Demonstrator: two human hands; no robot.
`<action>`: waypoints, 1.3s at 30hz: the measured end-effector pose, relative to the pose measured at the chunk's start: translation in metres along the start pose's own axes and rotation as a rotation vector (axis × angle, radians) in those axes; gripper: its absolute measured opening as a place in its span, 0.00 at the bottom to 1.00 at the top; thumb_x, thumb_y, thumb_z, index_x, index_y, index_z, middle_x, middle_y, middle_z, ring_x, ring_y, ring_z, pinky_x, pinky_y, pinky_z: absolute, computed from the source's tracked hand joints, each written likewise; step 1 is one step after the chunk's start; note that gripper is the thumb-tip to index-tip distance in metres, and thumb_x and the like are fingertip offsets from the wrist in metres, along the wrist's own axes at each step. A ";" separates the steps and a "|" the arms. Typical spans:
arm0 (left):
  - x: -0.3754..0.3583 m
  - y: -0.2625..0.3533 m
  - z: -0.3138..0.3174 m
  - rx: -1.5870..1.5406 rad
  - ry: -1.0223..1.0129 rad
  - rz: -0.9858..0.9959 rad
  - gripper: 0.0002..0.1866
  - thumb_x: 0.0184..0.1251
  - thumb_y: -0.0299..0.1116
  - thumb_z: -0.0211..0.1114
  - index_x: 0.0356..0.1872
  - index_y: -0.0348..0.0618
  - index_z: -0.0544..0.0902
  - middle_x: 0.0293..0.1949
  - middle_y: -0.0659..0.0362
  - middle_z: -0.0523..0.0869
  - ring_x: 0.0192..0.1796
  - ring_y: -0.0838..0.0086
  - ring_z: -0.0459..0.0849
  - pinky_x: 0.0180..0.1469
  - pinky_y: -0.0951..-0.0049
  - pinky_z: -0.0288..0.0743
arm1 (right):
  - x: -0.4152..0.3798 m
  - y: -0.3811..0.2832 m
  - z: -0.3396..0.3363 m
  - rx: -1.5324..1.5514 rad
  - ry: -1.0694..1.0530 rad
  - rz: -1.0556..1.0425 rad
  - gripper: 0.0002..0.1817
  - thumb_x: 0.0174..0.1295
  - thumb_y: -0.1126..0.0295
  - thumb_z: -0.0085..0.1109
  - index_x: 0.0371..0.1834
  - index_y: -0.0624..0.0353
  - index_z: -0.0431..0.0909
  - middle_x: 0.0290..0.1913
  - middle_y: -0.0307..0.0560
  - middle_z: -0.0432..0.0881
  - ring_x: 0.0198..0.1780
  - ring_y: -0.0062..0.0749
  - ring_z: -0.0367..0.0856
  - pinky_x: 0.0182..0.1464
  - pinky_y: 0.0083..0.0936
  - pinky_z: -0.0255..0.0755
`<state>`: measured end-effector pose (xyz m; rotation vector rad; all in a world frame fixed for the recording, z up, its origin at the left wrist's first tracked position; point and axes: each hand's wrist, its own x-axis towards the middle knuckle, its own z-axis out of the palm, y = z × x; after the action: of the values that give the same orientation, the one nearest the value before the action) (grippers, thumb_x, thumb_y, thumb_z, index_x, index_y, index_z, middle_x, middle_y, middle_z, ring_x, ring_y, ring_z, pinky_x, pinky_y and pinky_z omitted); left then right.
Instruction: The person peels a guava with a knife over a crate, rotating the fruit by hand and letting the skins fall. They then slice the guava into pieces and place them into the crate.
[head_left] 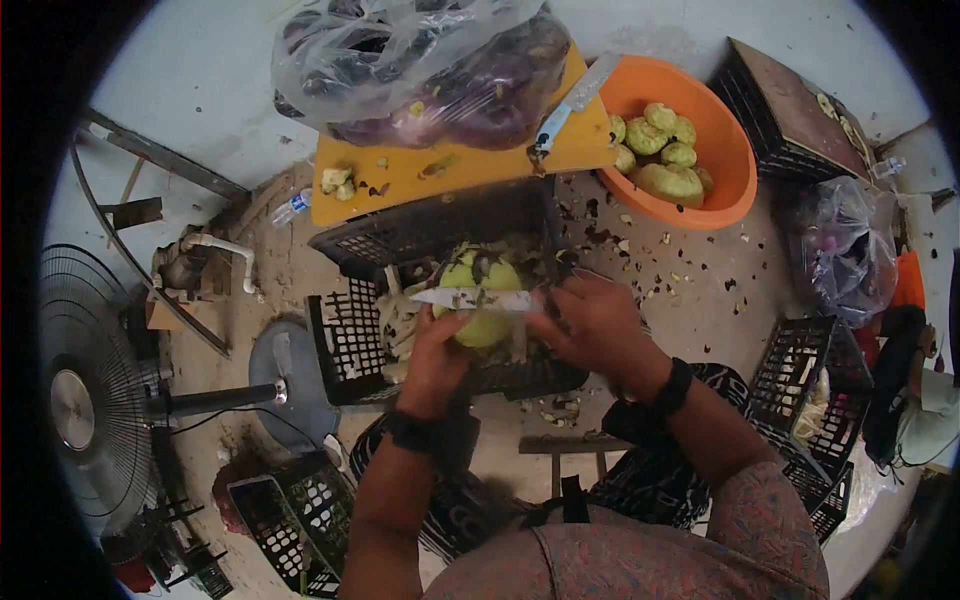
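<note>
A round green vegetable [484,329], partly peeled with dark patches on top, is held above a black crate [450,222]. My left hand [437,350] has its fingers wrapped round the vegetable's lower left side. In my right hand [598,325] is a knife [475,299], its pale blade lying across the vegetable and pointing left. The knife's handle is mostly hidden by my fingers. Pale and dark peelings [400,322] lie inside the crate beneath.
Behind the crate stands a yellow board [400,185] with a plastic bag of purple vegetables [450,95] and a second knife [578,103]. An orange basin [735,165] holds several peeled vegetables. A fan [75,400] stands left, more crates [815,385] right.
</note>
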<state>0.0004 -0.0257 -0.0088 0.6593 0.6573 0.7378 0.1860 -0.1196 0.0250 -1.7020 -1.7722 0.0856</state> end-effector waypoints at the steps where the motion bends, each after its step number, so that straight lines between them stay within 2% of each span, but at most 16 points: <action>1: 0.000 0.000 0.000 0.033 -0.013 -0.005 0.31 0.56 0.29 0.60 0.64 0.40 0.64 0.56 0.52 0.76 0.59 0.60 0.76 0.63 0.56 0.70 | 0.000 -0.001 0.000 0.000 0.000 0.000 0.14 0.55 0.59 0.65 0.25 0.58 0.78 0.19 0.45 0.73 0.23 0.44 0.76 0.33 0.38 0.75; 4: -0.001 0.001 0.001 -0.071 -0.045 -0.077 0.31 0.56 0.26 0.62 0.63 0.40 0.63 0.54 0.52 0.77 0.56 0.63 0.78 0.57 0.62 0.75 | 0.003 0.000 0.001 -0.027 -0.007 0.008 0.14 0.55 0.59 0.65 0.25 0.58 0.78 0.19 0.45 0.73 0.23 0.44 0.76 0.29 0.38 0.73; 11: -0.002 0.000 0.003 -0.064 0.006 -0.041 0.31 0.55 0.25 0.62 0.63 0.40 0.63 0.54 0.52 0.76 0.55 0.62 0.79 0.56 0.60 0.76 | 0.003 0.000 0.006 -0.012 0.002 0.004 0.14 0.55 0.59 0.65 0.25 0.58 0.76 0.20 0.46 0.74 0.24 0.44 0.76 0.28 0.37 0.72; 20: -0.002 -0.004 0.002 -0.035 -0.040 -0.101 0.34 0.55 0.24 0.62 0.65 0.44 0.62 0.54 0.52 0.76 0.56 0.61 0.78 0.56 0.59 0.76 | 0.005 0.005 0.017 -0.020 0.026 0.040 0.15 0.57 0.57 0.63 0.25 0.58 0.77 0.21 0.48 0.76 0.24 0.47 0.78 0.26 0.39 0.72; 22: -0.001 -0.009 0.000 0.036 -0.072 -0.044 0.34 0.56 0.24 0.61 0.66 0.44 0.61 0.55 0.53 0.75 0.57 0.60 0.78 0.56 0.59 0.76 | 0.008 0.007 0.019 -0.026 0.027 0.053 0.16 0.58 0.56 0.62 0.25 0.58 0.77 0.21 0.49 0.76 0.24 0.48 0.78 0.26 0.40 0.72; 24: -0.001 -0.009 0.000 0.015 -0.082 -0.070 0.34 0.56 0.24 0.61 0.66 0.44 0.61 0.56 0.53 0.75 0.57 0.60 0.78 0.57 0.59 0.76 | 0.011 0.010 0.019 -0.172 -0.157 0.346 0.17 0.60 0.55 0.60 0.26 0.59 0.77 0.22 0.51 0.77 0.25 0.50 0.78 0.26 0.41 0.71; 27: -0.001 -0.004 0.004 -0.066 -0.072 -0.127 0.32 0.58 0.24 0.60 0.66 0.44 0.62 0.57 0.53 0.75 0.58 0.60 0.77 0.58 0.59 0.75 | 0.012 0.019 0.018 -0.063 -0.047 0.365 0.17 0.59 0.56 0.60 0.25 0.59 0.77 0.21 0.51 0.76 0.24 0.51 0.78 0.25 0.42 0.70; 32: 0.004 0.000 -0.006 -0.120 -0.032 -0.137 0.28 0.60 0.27 0.58 0.63 0.41 0.64 0.56 0.52 0.76 0.58 0.61 0.77 0.59 0.59 0.74 | 0.003 0.008 0.003 -0.038 -0.060 0.142 0.16 0.58 0.56 0.63 0.24 0.58 0.78 0.21 0.49 0.76 0.23 0.47 0.77 0.24 0.39 0.68; 34: 0.001 0.003 0.000 0.076 -0.005 -0.016 0.27 0.60 0.29 0.59 0.62 0.39 0.66 0.56 0.52 0.77 0.58 0.61 0.77 0.59 0.59 0.74 | 0.001 0.008 -0.002 -0.034 -0.072 0.093 0.16 0.57 0.56 0.63 0.25 0.58 0.78 0.21 0.48 0.76 0.23 0.46 0.77 0.23 0.38 0.68; 35: 0.002 0.002 -0.002 0.076 -0.005 -0.017 0.27 0.60 0.29 0.59 0.62 0.39 0.66 0.56 0.52 0.77 0.58 0.61 0.77 0.59 0.59 0.74 | 0.001 0.008 -0.004 -0.030 -0.070 0.054 0.15 0.56 0.56 0.64 0.25 0.57 0.78 0.21 0.48 0.76 0.23 0.45 0.77 0.23 0.37 0.68; 37: 0.006 0.003 -0.011 -0.129 -0.028 -0.054 0.26 0.59 0.29 0.59 0.60 0.38 0.67 0.54 0.52 0.78 0.57 0.62 0.78 0.59 0.60 0.73 | 0.001 0.010 -0.005 -0.023 -0.069 0.011 0.15 0.56 0.57 0.64 0.25 0.57 0.78 0.22 0.47 0.76 0.22 0.44 0.77 0.22 0.36 0.68; 39: 0.008 0.002 -0.014 -0.104 -0.023 -0.031 0.26 0.58 0.29 0.59 0.60 0.38 0.67 0.53 0.52 0.78 0.57 0.63 0.78 0.60 0.61 0.72 | 0.000 0.011 -0.005 -0.057 -0.060 -0.007 0.13 0.55 0.57 0.65 0.28 0.56 0.80 0.22 0.45 0.76 0.22 0.43 0.77 0.22 0.36 0.68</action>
<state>-0.0060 -0.0141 -0.0187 0.5603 0.6024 0.7298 0.1983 -0.1204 0.0232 -1.7506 -1.8403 0.0852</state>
